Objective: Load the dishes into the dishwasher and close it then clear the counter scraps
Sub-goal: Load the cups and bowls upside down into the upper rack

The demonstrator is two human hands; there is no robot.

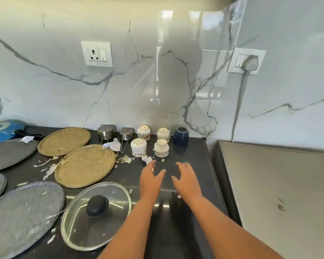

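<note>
Dishes: 4 pale cups (138,146) and 1 dark blue cup (180,136), all upturned, far side of dark counter (191,157), just beyond both hands.
Left hand (151,177): fingers spread, holding nothing.
Right hand (185,177): fingers spread, empty; apparently reaching for cups.
Left of hands: glass lid (95,215), 2 woven trays (84,165), each bearing scraps.
Scraps (125,158): scattered near trays.
Dishwasher: not visible.

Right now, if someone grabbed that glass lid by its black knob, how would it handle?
The glass lid would probably lift stiffly, with the black knob giving a sure grip. It looks fairly heavy for its size and breakable, being glass with a metal rim. It lies flat, so it seems unlikely to roll.
</note>
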